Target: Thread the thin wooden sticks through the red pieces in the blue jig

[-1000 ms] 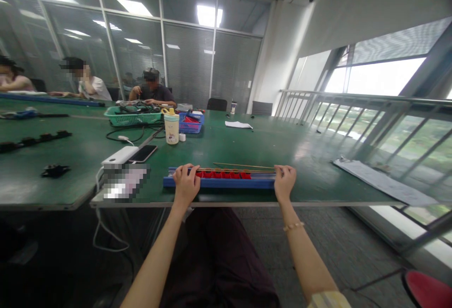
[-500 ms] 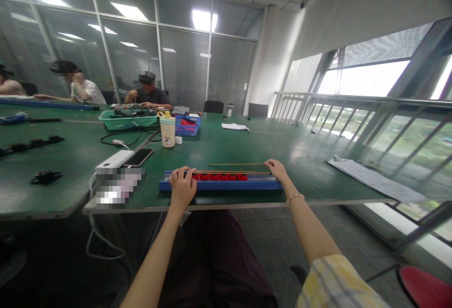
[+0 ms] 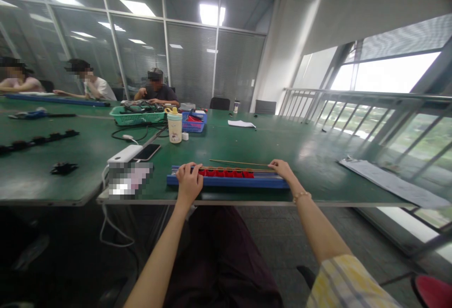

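Note:
Lying along the near table edge is a long blue channel [image 3: 229,182] with a row of red blocks [image 3: 226,174] inside it. Thin yellowish strips run along its far side, above the blocks. My left hand [image 3: 190,182] is closed over the channel's left end, its fingertips by the ends of the strips; exactly what lies under them is hidden. At the right end, my right hand [image 3: 281,168] pinches a thin yellowish stick [image 3: 240,162] between thumb and fingers. The stick points left, just beyond the channel and slightly angled to it.
Left of the channel are a phone [image 3: 147,152], a white power bank [image 3: 125,154] and cables. Farther back stand a cup [image 3: 174,126], a green basket [image 3: 137,117] and a blue basket [image 3: 193,123]. A clipboard [image 3: 391,181] lies right. Several people sit across the table.
The camera view has turned slightly, so everything sits a little to the right. The stick in my right hand has tilted, its left end now farther from me. Both hands keep their places.

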`<state>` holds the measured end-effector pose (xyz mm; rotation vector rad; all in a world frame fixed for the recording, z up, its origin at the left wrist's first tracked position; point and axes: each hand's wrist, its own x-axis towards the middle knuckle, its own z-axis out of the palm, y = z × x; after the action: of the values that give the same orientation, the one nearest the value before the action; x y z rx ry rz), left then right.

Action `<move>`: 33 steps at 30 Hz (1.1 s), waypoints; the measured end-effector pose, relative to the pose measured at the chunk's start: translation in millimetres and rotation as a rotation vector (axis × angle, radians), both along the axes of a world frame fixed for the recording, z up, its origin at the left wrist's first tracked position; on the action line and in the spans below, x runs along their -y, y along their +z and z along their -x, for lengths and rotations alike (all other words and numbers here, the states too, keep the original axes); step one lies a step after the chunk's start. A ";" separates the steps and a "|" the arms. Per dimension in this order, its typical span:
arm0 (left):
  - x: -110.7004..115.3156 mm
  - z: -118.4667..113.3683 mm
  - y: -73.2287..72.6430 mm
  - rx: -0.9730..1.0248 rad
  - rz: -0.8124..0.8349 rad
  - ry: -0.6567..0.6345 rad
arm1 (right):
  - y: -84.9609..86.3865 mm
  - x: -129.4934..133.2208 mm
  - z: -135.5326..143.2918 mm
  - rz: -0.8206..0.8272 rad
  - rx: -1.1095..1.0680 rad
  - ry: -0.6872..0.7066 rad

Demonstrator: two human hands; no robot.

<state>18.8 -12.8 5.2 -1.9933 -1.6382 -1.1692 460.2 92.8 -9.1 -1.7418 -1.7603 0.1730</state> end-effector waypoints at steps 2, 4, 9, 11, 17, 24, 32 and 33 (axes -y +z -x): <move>0.0 0.2 -0.6 0.004 0.003 0.001 | 1.2 1.1 0.9 0.025 -0.017 0.014; 0.2 0.3 -1.3 0.011 0.006 0.001 | 2.0 2.6 2.2 0.016 -0.041 0.023; 1.6 -0.2 -2.0 0.024 0.013 0.002 | 2.3 4.6 4.5 -0.043 -0.095 0.024; 2.1 -0.4 -1.8 0.024 0.019 0.000 | 1.9 2.5 3.2 -0.004 -0.083 0.028; 2.5 -1.0 -1.0 0.022 0.020 -0.004 | -3.4 -9.7 -6.7 0.164 -0.003 0.069; 1.8 -0.8 -1.1 0.018 0.025 -0.007 | -8.4 -16.9 -11.8 0.202 0.117 0.058; 0.8 -0.9 0.5 0.003 0.018 0.000 | -7.1 -17.8 -11.5 0.244 0.133 0.043; 0.6 -0.9 0.7 0.001 0.016 -0.001 | -6.5 -17.3 -10.9 0.243 0.132 0.039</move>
<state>19.7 -13.4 5.9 -2.0034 -1.6529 -1.1614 471.1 110.1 -15.6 -1.9283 -1.9365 0.3056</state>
